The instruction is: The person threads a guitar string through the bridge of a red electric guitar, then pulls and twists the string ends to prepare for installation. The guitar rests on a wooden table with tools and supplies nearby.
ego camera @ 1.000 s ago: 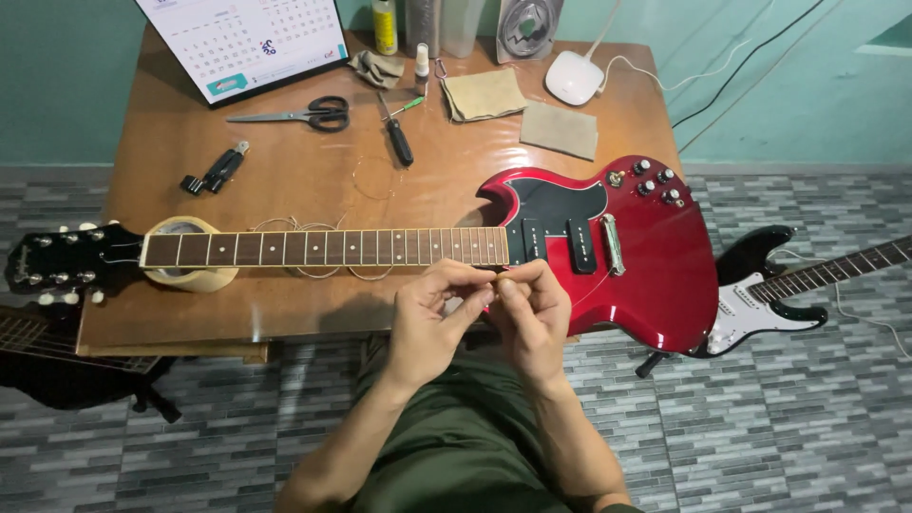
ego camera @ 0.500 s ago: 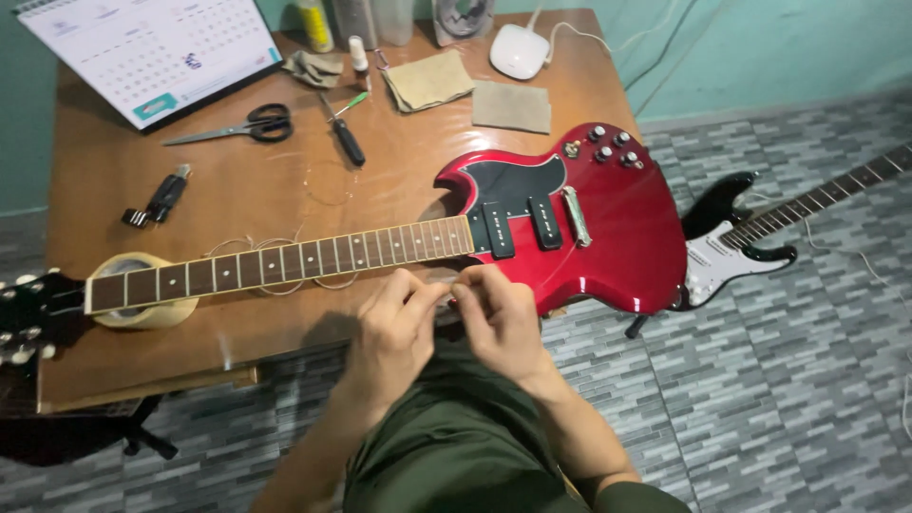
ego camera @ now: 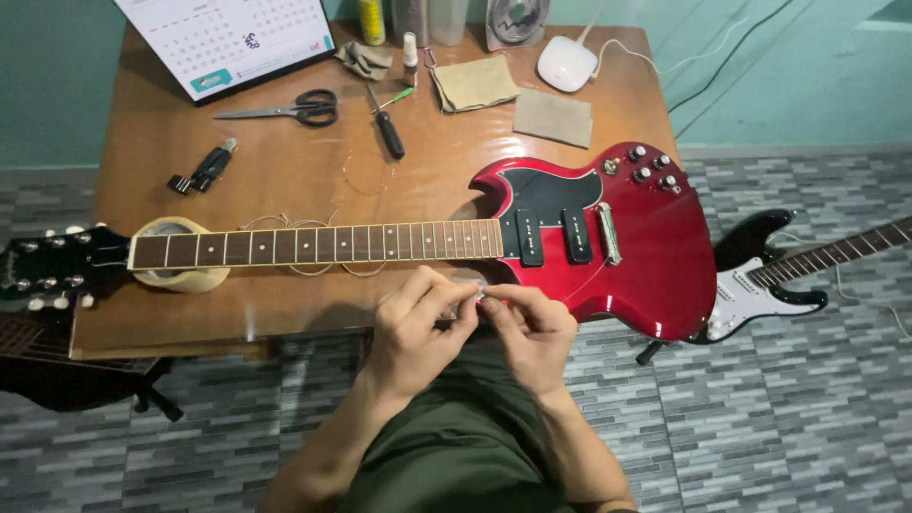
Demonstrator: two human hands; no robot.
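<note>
I have both hands meeting at the near edge of the table (ego camera: pixel 285 180), just below the red guitar (ego camera: pixel 608 237). My left hand (ego camera: pixel 418 328) and right hand (ego camera: pixel 532 328) pinch something small and pale (ego camera: pixel 478 296) between fingertips; both grips are closed on it, neither nearer.

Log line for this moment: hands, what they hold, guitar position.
left hand: pinching small item with right | right hand: same pinch, item unclear | red electric guitar: flat on wooden table, neck on tape roll
</note>
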